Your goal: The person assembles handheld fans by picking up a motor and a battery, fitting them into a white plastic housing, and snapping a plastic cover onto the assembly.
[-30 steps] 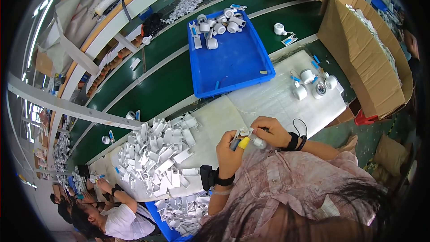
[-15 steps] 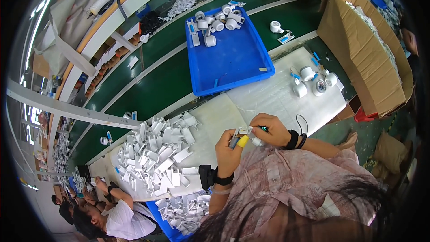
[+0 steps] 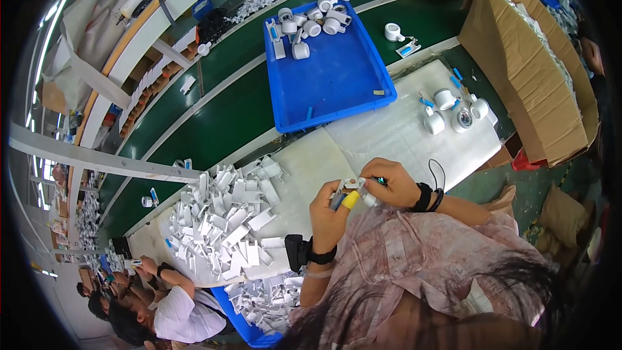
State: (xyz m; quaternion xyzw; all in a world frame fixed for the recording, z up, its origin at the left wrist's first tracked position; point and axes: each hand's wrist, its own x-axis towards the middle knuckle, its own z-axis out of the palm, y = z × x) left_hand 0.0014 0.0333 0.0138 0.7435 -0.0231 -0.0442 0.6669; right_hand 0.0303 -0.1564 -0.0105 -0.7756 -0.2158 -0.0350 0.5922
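Note:
My left hand [image 3: 328,219] is closed around a small white plastic part [image 3: 350,183], held up near my chest. A yellow piece [image 3: 350,200] shows at my left thumb; whether it is a finger cover or a held thing I cannot tell. Fingers of my right hand [image 3: 394,185] pinch at the same part from the right. Below them a rounded white piece [image 3: 370,199] shows, partly hidden. To the left lies a big heap of white plastic housings [image 3: 227,214] on the pale work mat [image 3: 317,163]. Several round white units with blue pieces [image 3: 444,98] stand to the right.
A blue tray [image 3: 337,120] ahead holds more round white units at its far end. Beyond runs a green conveyor belt [image 3: 223,110]. A cardboard box [image 3: 512,58] stands far right; a blue bin [image 3: 256,336] full of white parts is lower left. Co-workers sit at left.
Both hands stay together on the white part, with only slight shifts of the fingers. The whole view has moved a little; a co-worker's hand at left has moved.

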